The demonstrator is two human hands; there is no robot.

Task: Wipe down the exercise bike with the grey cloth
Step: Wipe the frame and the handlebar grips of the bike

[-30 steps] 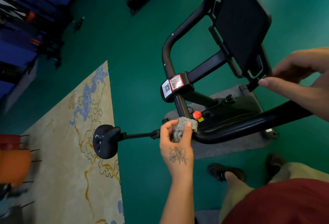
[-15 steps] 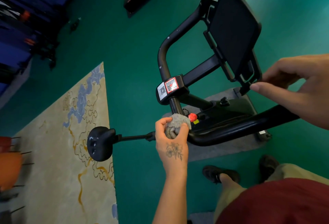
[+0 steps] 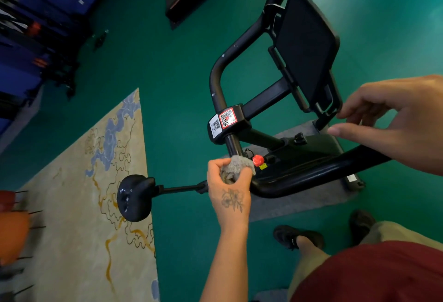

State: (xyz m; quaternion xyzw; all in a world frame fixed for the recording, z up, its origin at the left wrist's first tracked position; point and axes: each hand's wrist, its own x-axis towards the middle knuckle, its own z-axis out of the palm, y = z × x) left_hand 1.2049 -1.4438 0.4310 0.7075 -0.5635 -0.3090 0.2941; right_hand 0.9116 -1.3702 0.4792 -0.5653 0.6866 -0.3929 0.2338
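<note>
- Left hand (image 3: 229, 191) grips the grey cloth (image 3: 237, 165), wadded into a ball between thumb and fingers. Bunched like that it gives a firm pad for a narrow tube.
- Cloth sits against the handlebar stem (image 3: 233, 145), just below the clamp block with the QR stickers (image 3: 225, 119) and right beside the red knob (image 3: 258, 159) at 3 o'clock of the cloth. Judgement: the stem/knob junction is the spot being wiped.
- Right hand (image 3: 393, 122) holds nothing, fingers loosely curled, thumb out. It hangs above the near handlebar (image 3: 311, 177), at about 4 o'clock of the tablet holder (image 3: 304, 45), fingertips close to the holder's lower bracket. Can't tell if it touches either. Likely there to steady the frame or reach the bracket.
- Exercise bike (image 3: 318, 144) fills centre-right, standing on a grey mat (image 3: 287, 208) over green floor (image 3: 167, 74). Saddle (image 3: 135, 197) sticks out on its post at 9 o'clock of the left hand, over the patterned rug (image 3: 79, 205) edge.
- Person stands at 5 o'clock of the bike, sandalled foot (image 3: 296, 237) next to the mat: close enough to reach both bars without leaning.
- Progress call: mid-task. Bars, holder and saddle show no sign either way of being done.
- Risk: cloth snagging the red knob or the thin wire beside it.
</note>
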